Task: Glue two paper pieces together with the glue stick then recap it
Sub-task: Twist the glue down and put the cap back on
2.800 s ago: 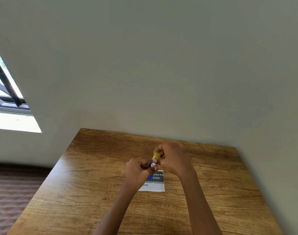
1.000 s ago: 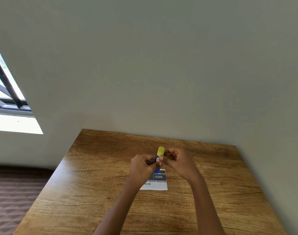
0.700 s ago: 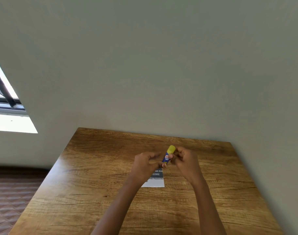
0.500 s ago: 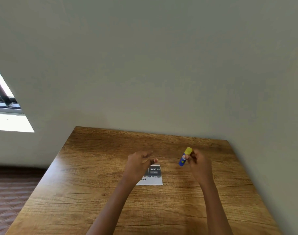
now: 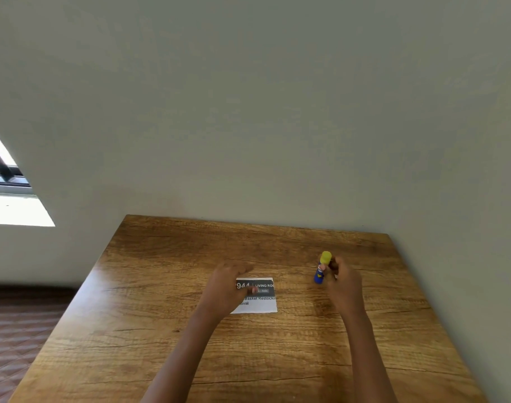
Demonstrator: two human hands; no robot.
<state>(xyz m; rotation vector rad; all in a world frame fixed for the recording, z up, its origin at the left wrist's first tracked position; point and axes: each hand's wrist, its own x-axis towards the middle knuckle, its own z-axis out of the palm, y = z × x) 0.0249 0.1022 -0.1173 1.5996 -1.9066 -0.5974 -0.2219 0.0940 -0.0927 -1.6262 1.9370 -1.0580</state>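
A blue glue stick (image 5: 319, 273) with its yellow cap on stands upright on the wooden table (image 5: 161, 330), right of centre. My right hand (image 5: 340, 282) pinches it near the top with thumb and fingers. A printed paper piece (image 5: 263, 301), white with a dark header band, lies flat at the table's middle. My left hand (image 5: 225, 289) rests over the paper's left part, its fingertips on the dark band, holding nothing. A second paper piece cannot be told apart from the first.
A plain grey-green wall (image 5: 277, 126) runs along the table's far and right edges. A window (image 5: 4, 193) is at the far left. A brown patterned floor (image 5: 16, 330) lies below the table's left edge.
Both hands held the capped glue stick above the paper. My right hand then carried it rightward and down onto the table. My left hand let go and dropped onto the paper.
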